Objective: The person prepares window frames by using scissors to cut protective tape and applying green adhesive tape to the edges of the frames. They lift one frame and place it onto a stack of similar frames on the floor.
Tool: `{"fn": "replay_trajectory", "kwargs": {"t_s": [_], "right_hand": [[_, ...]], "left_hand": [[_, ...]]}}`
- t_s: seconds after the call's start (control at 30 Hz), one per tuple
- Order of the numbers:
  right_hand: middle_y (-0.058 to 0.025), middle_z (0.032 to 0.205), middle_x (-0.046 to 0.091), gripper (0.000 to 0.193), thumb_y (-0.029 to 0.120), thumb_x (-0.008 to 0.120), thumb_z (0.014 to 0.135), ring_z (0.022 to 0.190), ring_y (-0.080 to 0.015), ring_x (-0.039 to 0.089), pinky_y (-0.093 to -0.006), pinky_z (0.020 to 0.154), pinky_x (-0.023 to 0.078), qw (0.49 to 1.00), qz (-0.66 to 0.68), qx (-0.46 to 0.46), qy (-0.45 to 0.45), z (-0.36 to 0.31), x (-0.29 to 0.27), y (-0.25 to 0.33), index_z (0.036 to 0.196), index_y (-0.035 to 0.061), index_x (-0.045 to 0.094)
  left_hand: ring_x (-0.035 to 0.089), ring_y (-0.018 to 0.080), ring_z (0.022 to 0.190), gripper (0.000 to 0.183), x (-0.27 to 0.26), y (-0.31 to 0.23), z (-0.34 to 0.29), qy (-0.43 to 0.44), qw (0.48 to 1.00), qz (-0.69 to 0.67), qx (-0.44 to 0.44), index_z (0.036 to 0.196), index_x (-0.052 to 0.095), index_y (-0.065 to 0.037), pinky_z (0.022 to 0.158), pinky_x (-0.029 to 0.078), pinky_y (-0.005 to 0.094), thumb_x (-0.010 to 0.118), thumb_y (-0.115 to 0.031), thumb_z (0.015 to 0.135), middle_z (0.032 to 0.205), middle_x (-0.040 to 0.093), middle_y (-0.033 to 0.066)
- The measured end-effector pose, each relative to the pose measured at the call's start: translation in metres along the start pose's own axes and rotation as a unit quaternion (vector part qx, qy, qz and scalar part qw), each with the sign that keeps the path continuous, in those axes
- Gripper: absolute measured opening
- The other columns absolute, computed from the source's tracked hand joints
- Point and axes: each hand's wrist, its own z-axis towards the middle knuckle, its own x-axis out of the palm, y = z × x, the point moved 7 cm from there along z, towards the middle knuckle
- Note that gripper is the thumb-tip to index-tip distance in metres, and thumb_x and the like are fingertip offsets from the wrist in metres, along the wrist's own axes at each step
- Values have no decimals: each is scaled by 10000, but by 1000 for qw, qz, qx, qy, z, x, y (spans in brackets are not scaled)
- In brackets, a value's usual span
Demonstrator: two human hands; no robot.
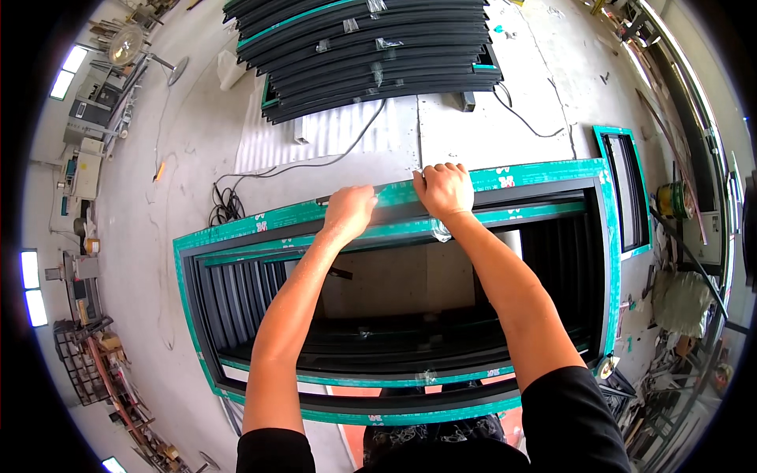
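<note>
A large dark window frame with green protective film along its edges lies in front of me, stacked over more dark frames. Both of my arms reach across it to the far rail. My left hand is closed at that rail, slightly blurred, and a small dark end sticks out on its left side. What it grips is hidden. Just to the right, my right hand is closed over the rail's outer edge, knuckles up. Between the hands, part of the rail looks grey. A crumpled bit of clear film hangs below my right wrist.
Beyond the frame rises a tall stack of dark frames on supports. A black cable runs across the floor to a coil. A smaller green-edged frame stands at right. Tools and materials line both walls.
</note>
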Motion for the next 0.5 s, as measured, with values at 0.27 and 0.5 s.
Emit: {"fn": "replay_trajectory", "kwargs": {"t_s": [0.27,0.5], "right_hand": [[-67,634,601,337,320,541,855,690,-255,576,-387,744,422,1000,-11,5,1,0,0,0,609,97,602],[-63,634,599,318,309,560,838,695,-251,578,-388,738,426,1000,-13,-3,-1,2,3,5,602,100,601]], "left_hand": [[535,346,757,135,-10,-12,-8,-80,996,10,46,765,518,-37,677,414,449,597,-130,822,724,526,135],[591,383,681,181,6,3,0,-56,994,63,-65,782,484,-17,610,454,476,538,-163,874,680,588,173]]}}
